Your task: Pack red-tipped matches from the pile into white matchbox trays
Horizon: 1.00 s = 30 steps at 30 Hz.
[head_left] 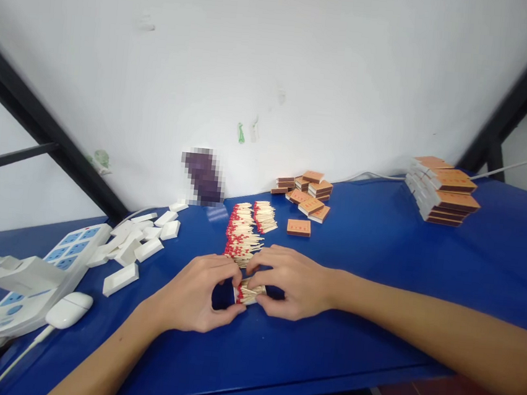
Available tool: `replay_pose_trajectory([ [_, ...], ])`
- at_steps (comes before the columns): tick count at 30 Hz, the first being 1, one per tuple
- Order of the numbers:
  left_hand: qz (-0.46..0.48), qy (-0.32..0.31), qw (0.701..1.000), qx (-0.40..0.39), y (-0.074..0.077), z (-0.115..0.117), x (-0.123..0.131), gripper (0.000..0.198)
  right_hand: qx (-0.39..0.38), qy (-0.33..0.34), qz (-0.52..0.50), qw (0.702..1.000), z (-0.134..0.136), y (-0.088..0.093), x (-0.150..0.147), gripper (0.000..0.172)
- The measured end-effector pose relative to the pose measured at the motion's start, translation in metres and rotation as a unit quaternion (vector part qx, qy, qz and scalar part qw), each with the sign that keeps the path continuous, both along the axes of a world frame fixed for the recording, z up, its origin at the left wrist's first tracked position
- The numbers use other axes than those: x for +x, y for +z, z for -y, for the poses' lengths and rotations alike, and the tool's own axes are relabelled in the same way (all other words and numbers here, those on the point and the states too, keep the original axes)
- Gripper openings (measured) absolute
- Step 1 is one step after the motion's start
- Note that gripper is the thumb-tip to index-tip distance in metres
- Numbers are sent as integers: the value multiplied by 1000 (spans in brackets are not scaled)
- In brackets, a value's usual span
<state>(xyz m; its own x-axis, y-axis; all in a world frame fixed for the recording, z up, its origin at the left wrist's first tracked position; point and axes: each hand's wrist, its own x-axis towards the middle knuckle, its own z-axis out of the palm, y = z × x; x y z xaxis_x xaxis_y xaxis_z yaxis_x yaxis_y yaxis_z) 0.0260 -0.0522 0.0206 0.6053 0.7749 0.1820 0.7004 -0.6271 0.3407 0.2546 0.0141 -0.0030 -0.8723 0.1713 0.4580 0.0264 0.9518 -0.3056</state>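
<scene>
A small white matchbox tray (263,289) filled with red-headed matches (245,294) lies on the blue table between my hands. My left hand (198,290) curves around the tray's left end, thumb and index finger gripping it near the match heads. From the right, my right hand (290,284) closes on the tray, its thumb at the near right edge and its fingers over the matches. Just beyond my fingertips, loose matches (243,236) lie in a long pile with the heads mostly to the left. A smaller match pile (265,216) is beside it.
Several empty white trays (121,279) lie scattered to the left, near a power strip (68,259) and a white earbud case (69,310) on a cable. Orange matchboxes (298,227) sit behind, with a tall stack (450,194) at the right. A dark pixelated object (204,176) leans on the wall.
</scene>
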Motion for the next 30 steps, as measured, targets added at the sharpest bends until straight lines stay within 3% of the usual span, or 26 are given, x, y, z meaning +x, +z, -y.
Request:
replay_pose_trajectory([
  [11, 12, -9, 1000, 0, 1, 0, 0, 16, -25, 23, 20, 999, -3, 2, 2, 25],
  [20, 6, -26, 1000, -11, 3, 0, 1, 6, -49, -9, 10, 999, -3, -1, -1, 19],
  [30, 10, -23, 999, -24, 4, -2, 1, 8, -27, 6, 15, 1000, -3, 0, 0, 20],
])
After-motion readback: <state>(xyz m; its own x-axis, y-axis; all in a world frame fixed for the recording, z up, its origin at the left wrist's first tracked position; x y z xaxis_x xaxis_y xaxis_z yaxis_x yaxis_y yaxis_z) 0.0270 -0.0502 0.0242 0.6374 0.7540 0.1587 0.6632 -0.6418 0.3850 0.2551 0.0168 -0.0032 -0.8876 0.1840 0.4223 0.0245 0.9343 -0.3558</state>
